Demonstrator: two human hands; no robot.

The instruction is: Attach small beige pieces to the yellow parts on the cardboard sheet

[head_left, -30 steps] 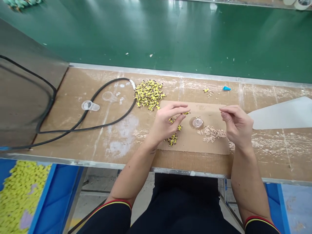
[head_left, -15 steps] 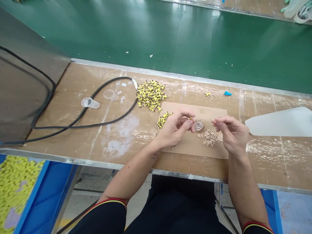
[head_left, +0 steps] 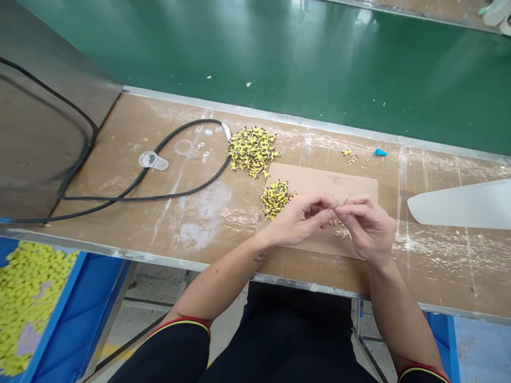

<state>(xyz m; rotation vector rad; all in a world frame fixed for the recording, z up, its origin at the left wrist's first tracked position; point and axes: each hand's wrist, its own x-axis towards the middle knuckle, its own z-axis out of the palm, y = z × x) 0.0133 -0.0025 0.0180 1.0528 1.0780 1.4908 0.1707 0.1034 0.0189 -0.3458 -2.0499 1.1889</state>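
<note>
My left hand [head_left: 309,215] and my right hand [head_left: 367,223] meet at the fingertips above a cardboard sheet [head_left: 315,181]. Both are closed in a pinch; whatever lies between the fingertips is too small to make out. Small beige pieces [head_left: 342,232] lie on the sheet beneath the hands, partly covered by them. Beside my left wrist, a small pile of yellow and black pieces [head_left: 275,199] rests at the sheet's left edge. A larger pile of the same pieces [head_left: 253,150] is just behind it on the table.
A black cable [head_left: 171,196] loops over the table's left side, near two clear plastic scoops [head_left: 159,163] [head_left: 187,148]. A blue cone [head_left: 380,152] lies behind the sheet, a white panel [head_left: 459,205] at right. Blue bin [head_left: 75,303] with yellow pieces stands lower left.
My hands have come together, the right moving left and the left moving slightly right. The clear round item between them is now hidden. The view has shifted slightly.
</note>
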